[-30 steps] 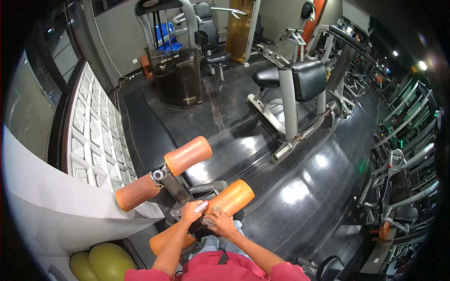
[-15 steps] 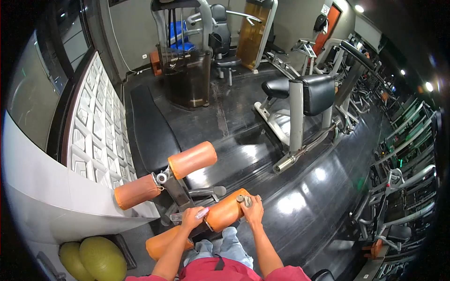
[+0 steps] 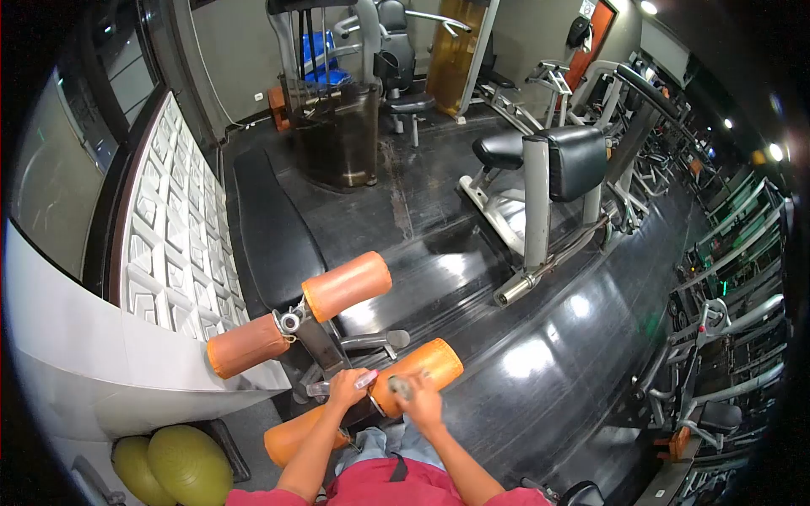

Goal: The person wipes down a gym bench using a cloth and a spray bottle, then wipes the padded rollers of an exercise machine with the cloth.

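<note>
My left hand point(image 3: 347, 390) is closed around a clear bottle point(image 3: 319, 389) with a pink end, beside the bench's metal frame. My right hand point(image 3: 420, 400) presses a greyish cloth point(image 3: 400, 388) on the near orange roller pad point(image 3: 430, 363). Another orange pad point(image 3: 295, 435) lies partly behind my left forearm. Beyond my hands, two more roller pads, one orange-pink point(image 3: 348, 286) and one brownish point(image 3: 247, 345), sit either side of the metal post at the end of the black bench point(image 3: 274, 228).
Two green exercise balls point(image 3: 190, 465) rest at the lower left by the white wall point(image 3: 186, 363). A machine with black pads point(image 3: 577, 163) stands to the right of the bench. A weight-stack machine point(image 3: 336, 139) is further back, and more gym equipment lines the right side.
My right hand with the cloth moved out to the right end of the near pad, then back left towards its middle. My left hand stays near the pad's inner end, holding the bottle.
</note>
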`<state>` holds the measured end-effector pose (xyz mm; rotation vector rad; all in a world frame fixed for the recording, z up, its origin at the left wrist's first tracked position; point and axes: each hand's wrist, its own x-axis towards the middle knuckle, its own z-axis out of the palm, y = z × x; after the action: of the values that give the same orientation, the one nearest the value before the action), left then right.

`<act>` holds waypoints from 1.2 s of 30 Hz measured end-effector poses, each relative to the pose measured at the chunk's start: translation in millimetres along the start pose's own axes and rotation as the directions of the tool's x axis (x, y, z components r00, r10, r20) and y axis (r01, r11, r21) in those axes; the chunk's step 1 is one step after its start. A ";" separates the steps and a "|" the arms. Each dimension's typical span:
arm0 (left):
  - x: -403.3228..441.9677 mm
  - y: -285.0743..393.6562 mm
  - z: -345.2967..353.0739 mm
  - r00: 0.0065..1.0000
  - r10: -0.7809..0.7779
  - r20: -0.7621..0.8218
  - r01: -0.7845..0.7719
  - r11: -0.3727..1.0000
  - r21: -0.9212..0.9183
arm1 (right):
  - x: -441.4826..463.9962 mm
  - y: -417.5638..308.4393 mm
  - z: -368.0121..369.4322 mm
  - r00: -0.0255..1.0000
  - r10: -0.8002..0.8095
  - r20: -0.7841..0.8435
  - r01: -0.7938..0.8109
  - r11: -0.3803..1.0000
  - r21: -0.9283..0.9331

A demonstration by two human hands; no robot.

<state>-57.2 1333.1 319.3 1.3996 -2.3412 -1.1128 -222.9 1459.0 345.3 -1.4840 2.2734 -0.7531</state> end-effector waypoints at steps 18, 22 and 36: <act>12.5 -9.9 5.9 0.996 -0.066 0.068 0.066 0.998 0.006 | 28.4 31.1 -42.6 0.972 0.186 -0.140 -0.186 0.982 0.018; 17.4 -12.9 4.6 0.996 -0.047 0.081 0.045 0.999 0.024 | -9.3 -1.6 9.5 0.998 0.024 -0.061 -0.026 0.999 -0.035; -6.0 5.4 -16.2 0.930 0.361 0.077 -0.337 0.916 -0.218 | 33.5 63.5 -71.2 0.964 0.199 -0.179 -0.211 0.976 -0.047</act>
<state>-49.4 1331.3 335.5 0.8240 -2.3510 -1.3019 -321.6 1466.8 366.1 -1.2255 2.5560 -0.7782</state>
